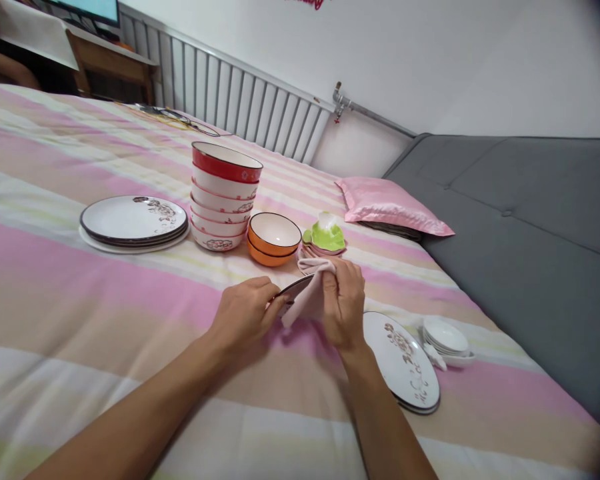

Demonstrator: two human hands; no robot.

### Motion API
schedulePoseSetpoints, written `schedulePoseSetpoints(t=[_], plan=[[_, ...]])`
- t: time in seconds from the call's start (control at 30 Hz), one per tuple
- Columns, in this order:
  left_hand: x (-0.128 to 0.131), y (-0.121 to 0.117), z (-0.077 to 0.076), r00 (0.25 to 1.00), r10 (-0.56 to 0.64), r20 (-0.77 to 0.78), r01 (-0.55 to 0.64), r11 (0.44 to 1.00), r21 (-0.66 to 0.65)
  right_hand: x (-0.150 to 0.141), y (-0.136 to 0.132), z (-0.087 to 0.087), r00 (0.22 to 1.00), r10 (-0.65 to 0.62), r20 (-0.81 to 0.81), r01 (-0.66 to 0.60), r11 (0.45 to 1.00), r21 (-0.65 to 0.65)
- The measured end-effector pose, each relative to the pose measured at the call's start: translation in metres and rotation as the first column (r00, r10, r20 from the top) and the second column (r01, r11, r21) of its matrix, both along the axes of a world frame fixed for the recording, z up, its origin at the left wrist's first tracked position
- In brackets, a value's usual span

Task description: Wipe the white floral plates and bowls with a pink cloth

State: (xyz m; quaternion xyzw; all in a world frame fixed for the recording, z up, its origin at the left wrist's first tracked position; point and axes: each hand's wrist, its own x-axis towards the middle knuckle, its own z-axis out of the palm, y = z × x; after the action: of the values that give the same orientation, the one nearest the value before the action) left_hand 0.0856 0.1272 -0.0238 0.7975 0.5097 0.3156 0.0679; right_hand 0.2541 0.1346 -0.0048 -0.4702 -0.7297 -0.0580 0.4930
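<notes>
My left hand [245,315] grips the near rim of a dark-rimmed plate [294,289] held tilted above the striped bedspread. My right hand [344,301] is closed on a pale pink cloth [307,293] pressed against that plate's face. Most of the plate is hidden behind the cloth and my fingers. Just right of my right wrist lies a small stack of white plates with a floral print [405,363]. Beyond my hands sit two nested orange bowls [274,239].
A tall stack of red-and-white bowls [223,197] stands behind the orange ones, with a stack of floral plates [133,222] to its left. A green tissue holder [326,237], small white dishes [447,340], a pink pillow [390,207], a grey sofa [530,233] and a radiator [240,100] surround them.
</notes>
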Motion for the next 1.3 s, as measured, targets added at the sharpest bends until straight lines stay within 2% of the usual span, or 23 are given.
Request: schedulePoseSetpoints(t=[0.1, 0.2, 0.37, 0.47, 0.57, 0.67, 0.73, 0.87, 1.0, 1.07, 1.13, 1.2, 1.3], plan=[[-0.001, 0.000, -0.003, 0.998, 0.008, 0.068, -0.021, 0.984, 0.178, -0.002, -0.002, 0.002, 1.000, 0.018, -0.023, -0.018, 1.000, -0.015], [-0.002, 0.000, -0.006, 0.996, -0.011, 0.090, -0.016, 0.956, 0.294, -0.008, -0.008, 0.006, 0.995, 0.040, 0.097, -0.038, 0.999, -0.020], [-0.004, -0.001, -0.007, 0.998, -0.020, 0.063, -0.003, 0.938, 0.347, -0.019, -0.017, 0.006, 0.944, 0.065, 0.325, -0.075, 0.997, 0.016], [-0.004, -0.001, -0.005, 0.999, 0.015, 0.039, -0.025, 0.960, 0.279, -0.021, -0.016, 0.003, 0.929, 0.075, 0.363, -0.083, 0.997, 0.007], [-0.003, -0.002, -0.003, 0.998, 0.054, -0.021, -0.052, 0.995, 0.082, -0.017, -0.011, 0.001, 0.937, 0.061, 0.344, -0.070, 0.997, 0.014], [-0.003, -0.002, -0.005, 0.984, 0.089, -0.155, -0.107, 0.987, -0.115, -0.011, -0.005, -0.001, 0.957, 0.034, 0.287, -0.041, 0.999, 0.019], [-0.002, -0.002, -0.007, 0.975, 0.049, -0.217, -0.092, 0.977, -0.193, -0.008, -0.002, -0.001, 0.969, 0.014, 0.248, -0.017, 1.000, 0.012], [-0.002, 0.001, -0.010, 0.980, -0.058, -0.189, 0.010, 0.970, -0.244, -0.006, -0.002, 0.000, 0.975, 0.009, 0.220, -0.009, 1.000, 0.002], [0.000, 0.002, -0.008, 0.983, -0.057, -0.172, 0.013, 0.969, -0.246, -0.008, -0.005, 0.001, 0.974, 0.031, 0.224, -0.031, 1.000, -0.001], [0.001, 0.002, -0.007, 0.988, -0.051, -0.143, 0.019, 0.976, -0.217, -0.007, -0.004, 0.001, 0.983, 0.018, 0.181, -0.018, 1.000, 0.000], [0.001, 0.002, -0.006, 0.996, -0.017, -0.083, 0.006, 0.992, -0.124, -0.004, -0.003, 0.000, 0.995, 0.000, 0.102, 0.000, 1.000, -0.003], [0.000, 0.001, -0.006, 0.999, 0.039, -0.004, -0.039, 0.998, 0.042, -0.002, -0.001, 0.000, 1.000, 0.004, 0.015, -0.004, 1.000, -0.014], [-0.001, 0.001, -0.007, 0.993, 0.072, 0.094, -0.097, 0.951, 0.295, -0.002, -0.002, 0.002, 0.997, 0.056, -0.046, -0.058, 0.998, -0.035]])
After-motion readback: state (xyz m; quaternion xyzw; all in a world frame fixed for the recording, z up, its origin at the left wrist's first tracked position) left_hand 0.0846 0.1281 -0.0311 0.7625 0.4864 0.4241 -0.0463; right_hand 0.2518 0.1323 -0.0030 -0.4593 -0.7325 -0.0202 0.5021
